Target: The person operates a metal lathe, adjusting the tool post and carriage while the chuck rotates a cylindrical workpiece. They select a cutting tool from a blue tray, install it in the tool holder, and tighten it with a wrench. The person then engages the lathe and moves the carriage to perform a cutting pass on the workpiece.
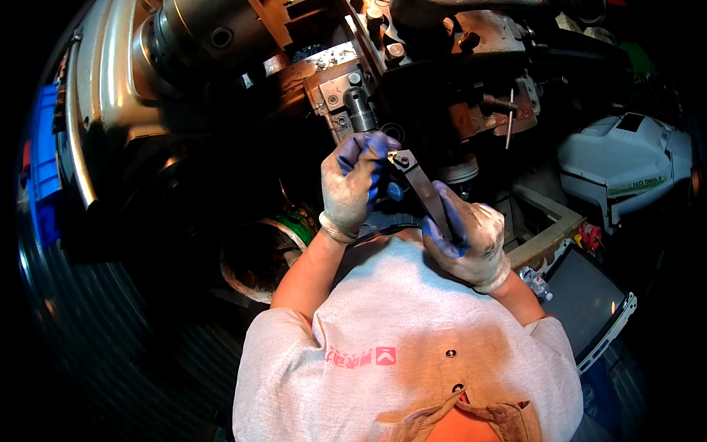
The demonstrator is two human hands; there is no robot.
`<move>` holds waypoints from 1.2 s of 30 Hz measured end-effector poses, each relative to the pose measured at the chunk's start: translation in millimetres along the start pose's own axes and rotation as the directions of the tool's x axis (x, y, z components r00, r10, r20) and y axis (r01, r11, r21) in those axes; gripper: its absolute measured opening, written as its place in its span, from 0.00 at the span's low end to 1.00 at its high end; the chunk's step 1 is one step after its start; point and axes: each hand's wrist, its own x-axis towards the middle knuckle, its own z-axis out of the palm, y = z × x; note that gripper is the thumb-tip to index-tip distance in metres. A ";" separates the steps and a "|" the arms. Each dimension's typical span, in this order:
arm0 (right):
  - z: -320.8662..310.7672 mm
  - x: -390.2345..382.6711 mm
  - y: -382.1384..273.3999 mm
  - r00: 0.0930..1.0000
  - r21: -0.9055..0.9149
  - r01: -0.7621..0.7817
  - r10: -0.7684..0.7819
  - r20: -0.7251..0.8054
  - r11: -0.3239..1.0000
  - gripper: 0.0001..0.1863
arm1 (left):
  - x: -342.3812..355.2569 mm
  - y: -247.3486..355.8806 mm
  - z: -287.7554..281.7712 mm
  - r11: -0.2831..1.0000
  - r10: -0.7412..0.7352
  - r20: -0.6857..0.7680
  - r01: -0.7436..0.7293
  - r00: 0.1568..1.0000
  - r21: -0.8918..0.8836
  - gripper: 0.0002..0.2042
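Note:
My right hand (pixel 468 243), in a grey glove with a blue palm, is closed around a long steel bar tool holder (pixel 421 188). The bar tilts up leftward; its head carries a screw and a small gold-coloured tip. Beside that head, my left hand (pixel 352 180), gloved alike, has its fingers curled together; whatever they hold is hidden or too small to name. Just behind my left fingers sits a dark steel cylinder (pixel 359 110) on a machine block (pixel 330 96) with bolts.
Lathe machinery with a large chuck (pixel 191 37) fills the top. At left is a blue plastic bin (pixel 46 162). A round container (pixel 239 258) stands below my left hand. At right are a grey plastic housing (pixel 618 162), a T-handle (pixel 510 118) and a dark flat panel (pixel 585 295).

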 end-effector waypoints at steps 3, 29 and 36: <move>1.0 -0.7 -1.6 0.999 -0.009 0.026 -0.026 -0.019 1.000 0.27 | -3.0 12.3 13.8 0.999 0.014 0.000 -0.014 1.000 -0.042 0.18; 0.0 -22.5 -4.9 1.000 -0.028 0.021 -0.021 0.017 0.999 0.26 | -20.5 -7.1 18.5 0.998 0.060 -0.039 -0.061 0.997 -0.029 0.18; 2.1 -21.4 0.8 1.000 -0.027 0.028 -0.028 -0.008 0.999 0.26 | -25.5 -2.7 17.5 0.998 -0.004 0.029 0.006 1.000 -0.060 0.20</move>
